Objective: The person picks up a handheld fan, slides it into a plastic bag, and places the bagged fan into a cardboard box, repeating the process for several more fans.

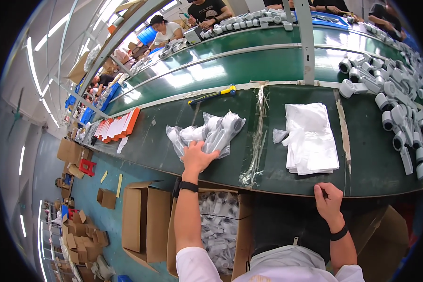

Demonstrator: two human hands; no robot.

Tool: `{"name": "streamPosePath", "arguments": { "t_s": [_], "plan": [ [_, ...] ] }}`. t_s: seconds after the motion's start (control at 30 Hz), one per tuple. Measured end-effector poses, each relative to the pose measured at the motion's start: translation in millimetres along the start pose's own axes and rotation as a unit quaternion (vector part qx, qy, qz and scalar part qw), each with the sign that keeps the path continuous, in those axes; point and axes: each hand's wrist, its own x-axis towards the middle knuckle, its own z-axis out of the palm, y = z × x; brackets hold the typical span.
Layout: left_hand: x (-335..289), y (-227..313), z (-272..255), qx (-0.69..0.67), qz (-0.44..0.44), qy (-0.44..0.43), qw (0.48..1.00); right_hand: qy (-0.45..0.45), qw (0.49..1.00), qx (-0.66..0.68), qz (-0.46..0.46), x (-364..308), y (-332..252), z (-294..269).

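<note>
My left hand (197,157) lies with fingers spread on a group of clear plastic bags (206,132). Inside the bags are several white, hair-dryer-shaped parts with round heads; the plastic blurs their detail. At the bench's front edge, my right hand (329,199) is curled closed, and nothing shows in its fingers. It is nearest to a stack of flat white plastic bags (311,141), apart from it. A small crumpled clear bag (279,136) lies at the stack's left side.
A hammer (212,95) with yellow ends lies behind the bagged parts. Orange-and-white boxes (117,125) stand left; loose grey-white parts (395,101) pile up right. Below the bench, a carton (243,230) holds bagged pieces beside another carton (132,218). People work across the green conveyor (249,66).
</note>
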Motion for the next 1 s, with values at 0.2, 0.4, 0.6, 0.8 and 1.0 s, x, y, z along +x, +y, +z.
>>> {"name": "streamPosePath", "arguments": {
  "t_s": [0.2,0.4,0.6,0.8,1.0],
  "plan": [
    [4,2,-1,-0.028,0.016,-0.008,0.999,0.004,1.000,-0.007,-0.002,0,-1,0],
    [5,9,-4,0.006,-0.007,-0.006,1.000,0.009,1.000,0.003,-0.005,-1,-1,-1],
    [1,-2,-4,0.031,0.005,0.010,0.999,0.008,1.000,0.001,-0.011,0,0,0],
    [-7,-3,-15,0.051,0.018,0.019,0.998,0.015,1.000,-0.016,-0.018,2,-1,1],
    [-11,-3,-22,0.058,0.024,0.051,0.997,0.009,1.000,-0.008,-0.020,1,0,-1]
  ]
}}
